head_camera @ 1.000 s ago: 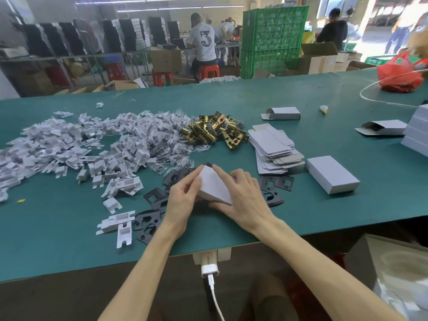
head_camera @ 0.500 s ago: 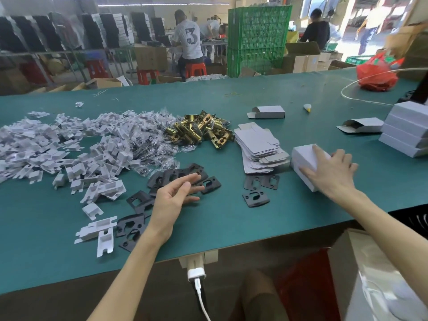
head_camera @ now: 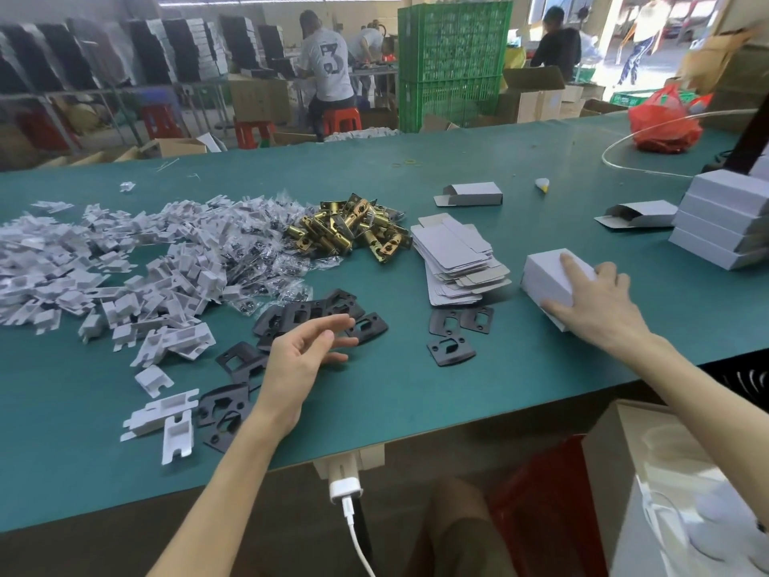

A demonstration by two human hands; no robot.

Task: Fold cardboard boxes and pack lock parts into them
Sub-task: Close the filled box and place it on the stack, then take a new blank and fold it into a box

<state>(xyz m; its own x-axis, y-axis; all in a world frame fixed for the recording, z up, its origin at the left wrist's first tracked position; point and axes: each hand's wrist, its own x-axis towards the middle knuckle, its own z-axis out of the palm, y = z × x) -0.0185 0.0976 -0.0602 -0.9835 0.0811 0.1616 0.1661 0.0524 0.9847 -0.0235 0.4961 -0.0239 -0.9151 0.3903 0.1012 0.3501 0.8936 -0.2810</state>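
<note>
My right hand (head_camera: 591, 301) lies with straight fingers on top of a closed white cardboard box (head_camera: 545, 272) at the right of the green table (head_camera: 374, 406), thumb against its near side. The box appears to sit on another box. My left hand (head_camera: 303, 351) hovers open and empty just above a scatter of black strike plates (head_camera: 308, 310). Beyond them lie brass latches (head_camera: 349, 231), a stack of flat box blanks (head_camera: 457, 260), white plastic inserts (head_camera: 104, 264) and bagged screws (head_camera: 258, 260).
Three more black plates (head_camera: 451, 339) lie in front of the blanks. Finished white boxes (head_camera: 724, 218) are stacked at the far right, with two open-ended boxes (head_camera: 472, 194) (head_camera: 641, 214) nearby. A red bag (head_camera: 666, 122) sits at the back. An open carton (head_camera: 666, 472) stands below the table edge.
A second ago both hands held the white box at the table's centre. My right hand carried it to the right and set it down; my left hand let go and opened.
</note>
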